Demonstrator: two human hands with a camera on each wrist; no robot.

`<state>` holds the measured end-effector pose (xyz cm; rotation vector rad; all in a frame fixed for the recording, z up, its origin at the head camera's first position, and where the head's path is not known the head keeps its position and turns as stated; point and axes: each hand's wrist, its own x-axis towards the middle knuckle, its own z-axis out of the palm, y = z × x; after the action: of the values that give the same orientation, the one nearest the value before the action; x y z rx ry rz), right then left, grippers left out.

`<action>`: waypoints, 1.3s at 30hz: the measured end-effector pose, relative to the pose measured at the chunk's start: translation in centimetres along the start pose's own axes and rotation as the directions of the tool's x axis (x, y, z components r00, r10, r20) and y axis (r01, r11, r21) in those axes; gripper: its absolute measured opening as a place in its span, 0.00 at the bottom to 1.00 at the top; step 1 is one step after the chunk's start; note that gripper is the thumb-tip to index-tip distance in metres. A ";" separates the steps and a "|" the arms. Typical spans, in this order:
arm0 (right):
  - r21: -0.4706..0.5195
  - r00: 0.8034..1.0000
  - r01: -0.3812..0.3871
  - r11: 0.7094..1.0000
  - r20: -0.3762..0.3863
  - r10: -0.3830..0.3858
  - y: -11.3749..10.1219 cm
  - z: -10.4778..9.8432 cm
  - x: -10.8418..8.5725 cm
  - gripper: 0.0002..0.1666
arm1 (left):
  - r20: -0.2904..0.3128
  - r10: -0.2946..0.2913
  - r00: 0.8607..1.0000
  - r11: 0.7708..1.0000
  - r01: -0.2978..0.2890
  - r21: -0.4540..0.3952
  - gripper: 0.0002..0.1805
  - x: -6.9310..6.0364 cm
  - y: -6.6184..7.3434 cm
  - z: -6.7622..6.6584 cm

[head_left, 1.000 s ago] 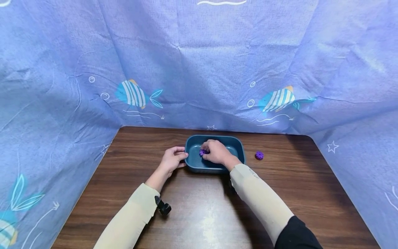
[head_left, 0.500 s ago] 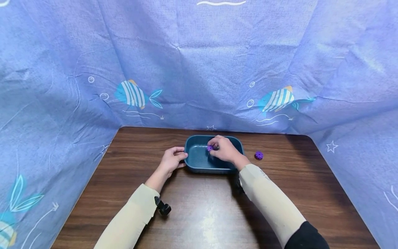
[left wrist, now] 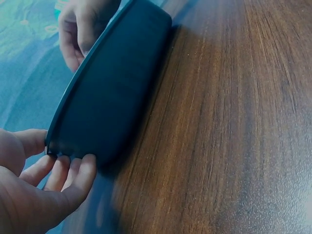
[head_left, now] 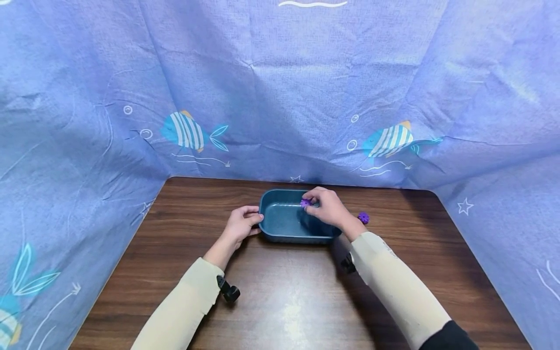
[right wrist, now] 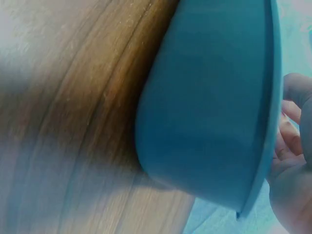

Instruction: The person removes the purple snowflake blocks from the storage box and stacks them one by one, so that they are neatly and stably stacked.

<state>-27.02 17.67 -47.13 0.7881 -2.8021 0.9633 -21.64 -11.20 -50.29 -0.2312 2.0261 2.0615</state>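
A dark teal rectangular tub (head_left: 297,239) with rounded corners stands on the table. At its left end my left hand (head_left: 239,224) grips the rim; the left wrist view shows the thumb at the edge and fingertips (left wrist: 87,160) against the outer wall. Over the tub's right half, my right hand (head_left: 328,206) pinches a small purple gear-shaped piece (head_left: 305,203) between thumb and fingers. The tub wall (right wrist: 209,107) fills much of the right wrist view, where the held piece is hidden. Another purple gear-shaped piece (head_left: 363,218) lies on the table, right of the tub.
The brown wood-grain table (head_left: 280,287) has rounded far corners. A blue fish-print curtain (head_left: 280,97) hangs close behind it and along both sides. Black wrist straps with small devices (head_left: 228,290) sit on the forearms.
My right hand has moved rightward and slightly up inside the tub, carrying the purple piece with it. The left hand and the tub have stayed in place.
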 end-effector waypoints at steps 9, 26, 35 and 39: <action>-0.018 0.999 -0.004 1.000 -0.053 0.003 0.5 -1.9 -1.5 0.14 | -0.004 0.000 1.000 1.000 0.000 0.006 0.22 0.0 -0.1 0.1; -0.016 0.986 -0.075 0.997 -0.147 0.072 4.3 -4.1 -5.0 0.13 | -0.009 0.001 1.000 1.000 0.000 0.018 0.21 -0.3 0.3 0.2; 0.017 0.971 -0.161 0.987 -0.176 0.162 6.2 -4.7 -6.5 0.11 | -0.014 0.004 1.000 1.000 -0.004 0.003 0.22 -0.1 0.1 0.2; 0.035 0.965 -0.175 0.984 -0.191 0.178 6.9 -4.9 -7.1 0.11 | -0.014 0.002 1.000 1.000 -0.002 0.003 0.21 0.0 0.0 0.2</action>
<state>-24.72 28.42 -48.69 0.4243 -2.7312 1.0303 -21.63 -10.99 -50.23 -0.2432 2.0387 2.0634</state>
